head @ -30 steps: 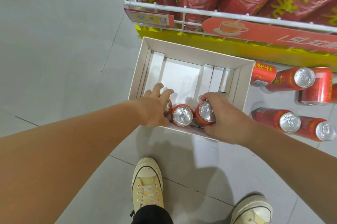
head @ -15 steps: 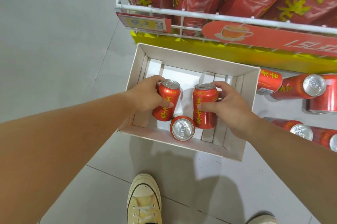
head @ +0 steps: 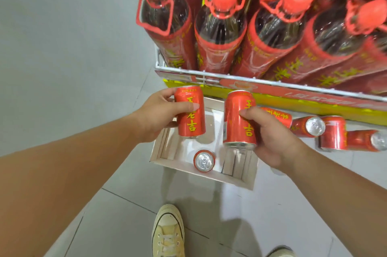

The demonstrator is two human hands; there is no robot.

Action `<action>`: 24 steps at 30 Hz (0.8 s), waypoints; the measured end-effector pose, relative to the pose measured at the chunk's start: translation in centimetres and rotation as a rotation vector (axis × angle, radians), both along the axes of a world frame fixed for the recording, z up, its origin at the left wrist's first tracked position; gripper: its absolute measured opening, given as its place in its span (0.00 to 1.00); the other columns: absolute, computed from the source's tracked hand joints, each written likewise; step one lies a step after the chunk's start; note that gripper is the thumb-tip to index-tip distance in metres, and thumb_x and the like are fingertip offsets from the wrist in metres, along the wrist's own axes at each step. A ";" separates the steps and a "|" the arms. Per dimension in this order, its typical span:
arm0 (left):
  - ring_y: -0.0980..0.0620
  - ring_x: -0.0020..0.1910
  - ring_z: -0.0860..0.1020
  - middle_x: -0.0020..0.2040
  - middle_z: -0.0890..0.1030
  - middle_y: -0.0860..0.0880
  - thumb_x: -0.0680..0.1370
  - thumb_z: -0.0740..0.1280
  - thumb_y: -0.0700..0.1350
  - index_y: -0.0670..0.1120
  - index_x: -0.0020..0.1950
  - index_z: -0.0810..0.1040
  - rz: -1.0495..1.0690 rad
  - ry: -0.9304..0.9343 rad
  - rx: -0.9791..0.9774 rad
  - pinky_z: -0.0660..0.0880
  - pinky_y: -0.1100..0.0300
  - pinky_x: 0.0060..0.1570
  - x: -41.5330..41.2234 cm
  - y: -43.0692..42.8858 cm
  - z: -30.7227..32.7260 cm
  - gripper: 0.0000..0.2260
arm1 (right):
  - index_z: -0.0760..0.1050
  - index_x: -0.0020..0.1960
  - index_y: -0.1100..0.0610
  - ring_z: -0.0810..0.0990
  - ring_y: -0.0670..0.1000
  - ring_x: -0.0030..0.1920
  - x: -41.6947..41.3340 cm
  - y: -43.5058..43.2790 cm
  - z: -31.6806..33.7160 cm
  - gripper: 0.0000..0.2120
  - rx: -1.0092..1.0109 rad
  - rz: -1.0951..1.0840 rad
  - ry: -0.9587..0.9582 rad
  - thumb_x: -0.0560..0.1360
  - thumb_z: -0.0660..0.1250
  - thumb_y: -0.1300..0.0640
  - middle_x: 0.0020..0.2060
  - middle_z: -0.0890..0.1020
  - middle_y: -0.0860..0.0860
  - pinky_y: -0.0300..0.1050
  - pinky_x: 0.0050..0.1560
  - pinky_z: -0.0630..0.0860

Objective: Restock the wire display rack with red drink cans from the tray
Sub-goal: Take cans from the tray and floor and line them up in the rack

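Observation:
My left hand (head: 159,116) grips an upright red can (head: 189,112) with yellow characters, held above the white cardboard tray (head: 201,173) on the floor. My right hand (head: 270,137) grips a second upright red can (head: 238,118) beside it, a little to the right. One more red can (head: 204,161) stands in the tray near its front wall, silver top showing. The white wire rack (head: 209,74) with a red and yellow front strip rises just behind both held cans.
Large red-capped drink bottles (head: 219,26) fill the rack's shelf above. Several loose red cans (head: 333,133) lie and stand on the floor to the right of the tray. My shoes (head: 167,233) stand on grey floor tiles in front of the tray.
Both hands have lifted their cans out of the tray and up toward the rack. The view has tilted upward, showing the bottles' caps. One can stays in the tray.

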State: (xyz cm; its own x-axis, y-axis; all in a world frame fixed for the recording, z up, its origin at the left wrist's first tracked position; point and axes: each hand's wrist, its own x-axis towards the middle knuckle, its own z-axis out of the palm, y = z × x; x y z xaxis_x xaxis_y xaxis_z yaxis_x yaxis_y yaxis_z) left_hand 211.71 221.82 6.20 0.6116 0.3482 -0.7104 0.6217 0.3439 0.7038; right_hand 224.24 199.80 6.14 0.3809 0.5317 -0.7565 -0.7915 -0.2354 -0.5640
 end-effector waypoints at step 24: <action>0.50 0.49 0.86 0.51 0.87 0.49 0.59 0.80 0.53 0.55 0.54 0.86 -0.183 -0.426 0.212 0.83 0.54 0.43 4.5 -4.6 69.5 0.24 | 0.76 0.62 0.52 0.86 0.56 0.47 5.3 -5.6 68.2 0.28 0.203 -0.001 -0.692 0.63 0.77 0.59 0.49 0.86 0.56 0.57 0.45 0.84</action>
